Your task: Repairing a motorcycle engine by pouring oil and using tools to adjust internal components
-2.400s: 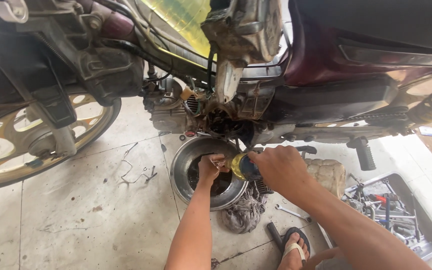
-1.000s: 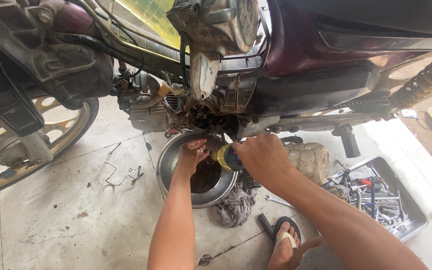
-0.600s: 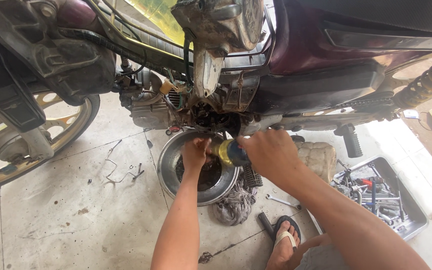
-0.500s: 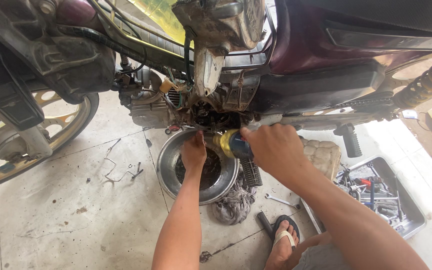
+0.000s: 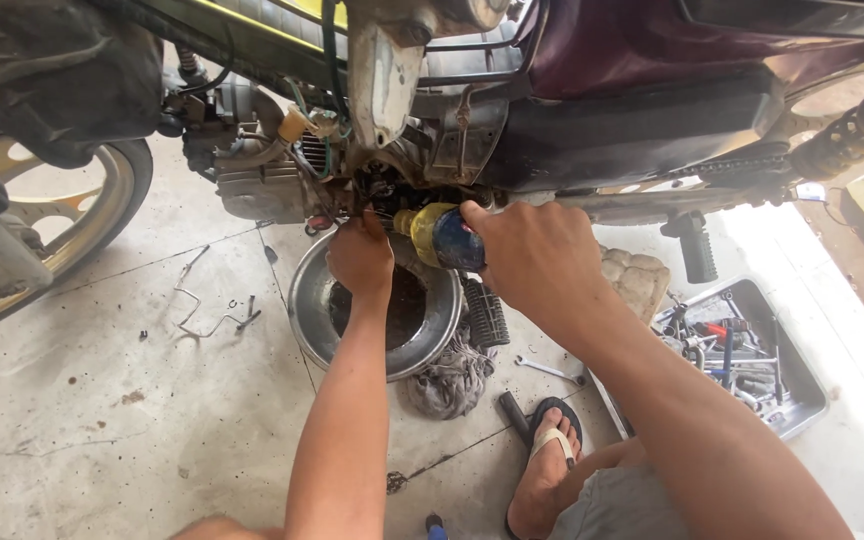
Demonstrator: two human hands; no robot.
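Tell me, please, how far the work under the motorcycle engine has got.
Done: a metal basin sits under the engine, dark liquid in it. In hand: the right hand grips a yellow-and-blue tool handle aimed at the underside, the left hand at its tip. Left: cannot tell.

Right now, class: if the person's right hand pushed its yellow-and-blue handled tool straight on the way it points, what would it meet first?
Probably the left hand, whose fingers sit at the tip of the yellow-and-blue handled tool held by the right hand; beyond lies the grey engine underside. Depth is unclear.
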